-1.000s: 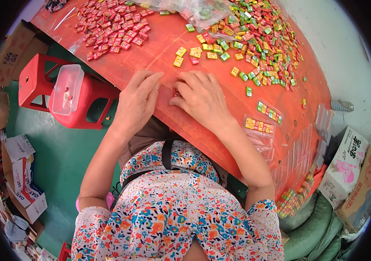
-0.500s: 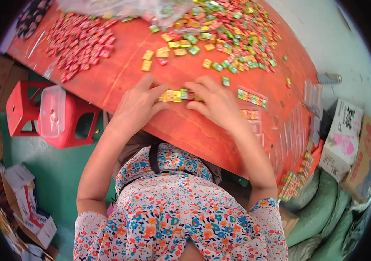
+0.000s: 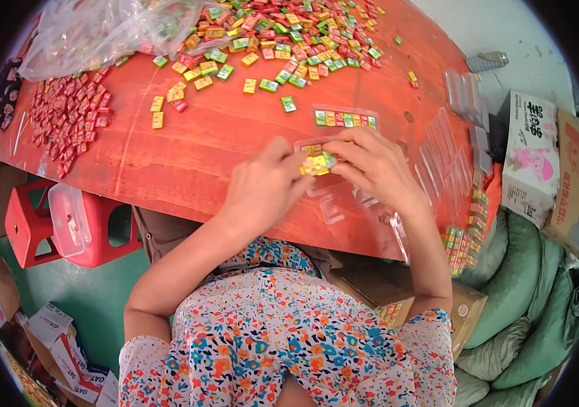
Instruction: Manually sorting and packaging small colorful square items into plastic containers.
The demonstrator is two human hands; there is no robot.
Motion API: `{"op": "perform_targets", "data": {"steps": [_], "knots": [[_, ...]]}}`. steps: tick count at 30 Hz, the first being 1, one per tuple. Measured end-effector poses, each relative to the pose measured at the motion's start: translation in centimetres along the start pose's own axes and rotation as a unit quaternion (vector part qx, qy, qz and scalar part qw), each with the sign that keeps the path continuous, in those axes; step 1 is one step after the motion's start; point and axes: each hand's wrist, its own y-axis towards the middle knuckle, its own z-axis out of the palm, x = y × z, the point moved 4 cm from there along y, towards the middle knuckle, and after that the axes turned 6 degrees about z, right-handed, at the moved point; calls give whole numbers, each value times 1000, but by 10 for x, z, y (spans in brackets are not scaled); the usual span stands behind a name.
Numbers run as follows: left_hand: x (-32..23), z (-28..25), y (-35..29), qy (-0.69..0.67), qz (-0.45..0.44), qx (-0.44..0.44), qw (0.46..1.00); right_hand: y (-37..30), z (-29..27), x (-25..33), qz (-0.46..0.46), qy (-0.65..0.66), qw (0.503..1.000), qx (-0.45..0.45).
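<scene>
Boxes [image 3: 316,165] in a short row are pinched between our left hand [image 3: 268,178] and right hand [image 3: 379,166], over a clear tray [image 3: 299,145] just our side of the filled tray [image 3: 345,108]. Squeezing unevenly could buckle the row and scatter boxes toward that filled tray.

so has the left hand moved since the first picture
Yes, the left hand has moved right, farther from the pile of red boxes.

Black printed characters mark the white carton [image 3: 531,159], and reddish ones the brown carton [image 3: 573,183] beside it.
</scene>
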Motion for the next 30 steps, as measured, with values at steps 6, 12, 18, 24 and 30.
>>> {"op": "perform_targets", "data": {"steps": [6,12,18,24,30], "knots": [[-17,42,13,24,42,54,997,-39,-2,-30,47,-14,998,30],[-16,42,6,16,61,45,997,-47,15,-46,56,22,998,18],[-17,26,-8,78,100,54,990,-53,9,-51,58,18,998,-20],[-16,40,-22,133,160,91,974,-59,26,-32,7,-52,998,31],[-14,43,-27,164,170,130,963,-71,36,-30,5,-86,995,56]]}}
